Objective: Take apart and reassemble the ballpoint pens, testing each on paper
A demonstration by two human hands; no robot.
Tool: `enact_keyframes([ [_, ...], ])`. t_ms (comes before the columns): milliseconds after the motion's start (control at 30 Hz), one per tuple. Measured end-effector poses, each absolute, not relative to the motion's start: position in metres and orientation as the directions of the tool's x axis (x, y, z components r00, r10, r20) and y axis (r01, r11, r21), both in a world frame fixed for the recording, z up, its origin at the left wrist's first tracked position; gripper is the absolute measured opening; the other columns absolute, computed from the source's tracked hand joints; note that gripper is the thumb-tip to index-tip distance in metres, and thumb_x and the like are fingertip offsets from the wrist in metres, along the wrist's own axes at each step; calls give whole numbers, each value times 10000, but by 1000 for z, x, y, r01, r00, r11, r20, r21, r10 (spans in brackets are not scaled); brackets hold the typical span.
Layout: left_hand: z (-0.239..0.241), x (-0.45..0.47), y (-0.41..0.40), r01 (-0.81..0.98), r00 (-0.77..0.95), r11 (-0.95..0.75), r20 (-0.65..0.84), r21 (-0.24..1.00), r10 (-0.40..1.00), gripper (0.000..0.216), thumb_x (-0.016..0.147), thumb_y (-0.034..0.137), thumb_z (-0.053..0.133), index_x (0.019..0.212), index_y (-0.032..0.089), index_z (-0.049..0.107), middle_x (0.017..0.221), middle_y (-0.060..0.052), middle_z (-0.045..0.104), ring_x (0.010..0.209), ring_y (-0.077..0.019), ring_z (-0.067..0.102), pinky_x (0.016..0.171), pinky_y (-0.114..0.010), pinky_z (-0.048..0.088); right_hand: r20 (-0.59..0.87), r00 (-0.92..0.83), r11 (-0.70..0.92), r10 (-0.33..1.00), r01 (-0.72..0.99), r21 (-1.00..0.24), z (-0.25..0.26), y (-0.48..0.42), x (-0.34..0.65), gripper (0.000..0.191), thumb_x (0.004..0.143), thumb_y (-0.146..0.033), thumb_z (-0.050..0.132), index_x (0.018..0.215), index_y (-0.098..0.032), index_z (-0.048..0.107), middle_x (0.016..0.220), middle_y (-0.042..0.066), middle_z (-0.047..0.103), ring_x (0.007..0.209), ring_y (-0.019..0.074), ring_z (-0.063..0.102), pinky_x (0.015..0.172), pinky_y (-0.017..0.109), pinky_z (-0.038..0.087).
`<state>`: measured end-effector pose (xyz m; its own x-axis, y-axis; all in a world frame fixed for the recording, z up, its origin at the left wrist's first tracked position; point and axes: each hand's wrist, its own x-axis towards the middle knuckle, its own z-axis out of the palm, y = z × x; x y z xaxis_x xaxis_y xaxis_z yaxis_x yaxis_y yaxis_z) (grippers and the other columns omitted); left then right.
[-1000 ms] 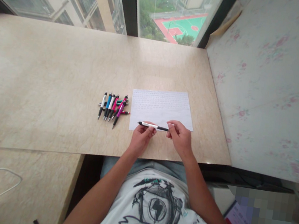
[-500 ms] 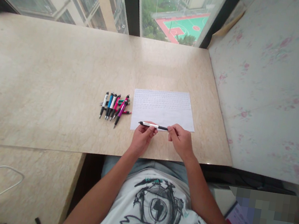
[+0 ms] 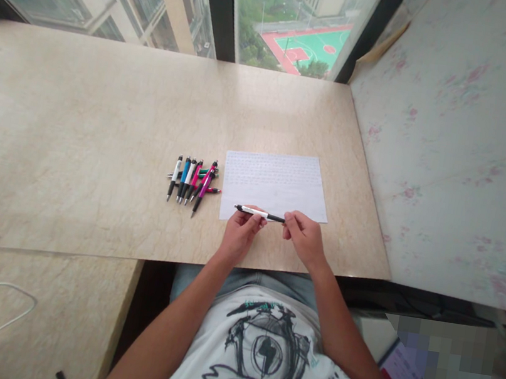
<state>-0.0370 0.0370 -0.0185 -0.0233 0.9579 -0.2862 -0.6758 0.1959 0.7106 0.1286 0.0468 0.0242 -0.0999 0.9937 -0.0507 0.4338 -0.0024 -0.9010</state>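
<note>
"White-and-black pen (image 3: 250,210): where is it hovering?"
"Over one paper sheet (image 3: 274,177); left grip (image 3: 240,233) is pinching its barrel, right grip (image 3: 307,237) its tip end. Two white pens (image 3: 176,170) and one blue pen (image 3: 184,173) are lying among others on the desk (image 3: 100,129)."

A sheet of paper (image 3: 274,177) lies on the table (image 3: 91,127) in front of the person, and from here I can see a pile of pens (image 3: 195,176) just left of it, some pens lying across others. Above the sheet's near edge, one pen (image 3: 254,212) runs crosswise between the left hand (image 3: 240,236) and the right hand (image 3: 305,240). Behind the table is the window (image 3: 306,26); along its right side, the wall (image 3: 464,177). At the near left, a cable (image 3: 35,303) loops over a second tabletop (image 3: 80,297).
</note>
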Motion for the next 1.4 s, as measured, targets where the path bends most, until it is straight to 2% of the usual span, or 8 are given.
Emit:
enact_keyframes([
  [200, -14, -37, 37, -684, -32, 197, -299, 703, 954, 257, 708, 283, 840, 888, 168, 696, 873, -34, 706, 721, -93, 630, 673, -209, 476, 78, -108, 126, 991, 577, -807, 28, 45, 124, 412, 983, -466, 407, 660, -229, 506, 542, -24, 517, 510, 135, 488, 557, 262, 356],
  [433, -15, -37, 40, -655, -31, 193, -282, 731, 959, 246, 704, 297, 843, 866, 170, 708, 833, -29, 691, 718, -94, 609, 671, -206, 478, -15, -130, 67, 991, 604, -794, 26, 46, 126, 476, 1016, -459, 348, 614, -227, 458, 510, -30, 491, 495, 129, 482, 548, 260, 339],
  [667, -18, -33, 37, -380, -108, 116, -168, 918, 980, 239, 754, 347, 792, 901, 177, 712, 813, -18, 680, 740, -115, 605, 726, -240, 483, 157, -276, 317, 948, 836, -448, 42, 47, 124, 212, 941, -353, 568, 917, -200, 712, 937, 94, 643, 951, 237, 547, 829, 339, 427],
  [833, -18, -31, 35, -269, -136, 116, -157, 956, 978, 256, 752, 381, 783, 877, 176, 692, 786, -21, 689, 711, -135, 621, 705, -267, 496, 82, -344, 351, 935, 872, -340, 41, 44, 118, 122, 897, -286, 620, 869, -202, 705, 836, 72, 658, 872, 226, 565, 731, 318, 414],
  [967, -19, -31, 34, -291, -117, 122, -162, 949, 980, 264, 772, 384, 765, 912, 181, 671, 800, -26, 695, 706, -133, 635, 696, -262, 504, 53, -264, 262, 963, 875, -406, 34, 45, 120, 130, 900, -275, 592, 847, -220, 697, 776, 34, 666, 739, 180, 589, 627, 280, 376],
  [1100, -14, -41, 33, -232, -150, 80, -117, 970, 982, 235, 854, 371, 673, 1009, 196, 653, 934, -53, 713, 784, -147, 662, 747, -288, 526, 148, -184, 236, 972, 796, -558, 31, 46, 126, 143, 896, -241, 557, 914, -206, 695, 849, 48, 692, 746, 174, 616, 682, 283, 429],
  [1233, -7, -60, 37, 248, -152, -86, 127, 965, 980, 117, 897, 265, 588, 958, 205, 667, 956, -56, 713, 891, -188, 659, 832, -344, 525, 206, -149, 254, 967, 623, -740, 29, 52, 130, 153, 895, -304, 585, 959, -201, 678, 912, 63, 705, 842, 196, 643, 735, 298, 470],
  [1400, -9, -74, 45, 685, 56, -245, 286, 687, 957, 176, 886, 196, 579, 1023, 219, 686, 1124, -79, 691, 1079, -244, 592, 984, -420, 461, 50, -59, 66, 997, 308, -949, 15, 67, 122, 238, 905, -417, 575, 858, -195, 645, 706, 13, 656, 652, 160, 613, 611, 279, 471],
])
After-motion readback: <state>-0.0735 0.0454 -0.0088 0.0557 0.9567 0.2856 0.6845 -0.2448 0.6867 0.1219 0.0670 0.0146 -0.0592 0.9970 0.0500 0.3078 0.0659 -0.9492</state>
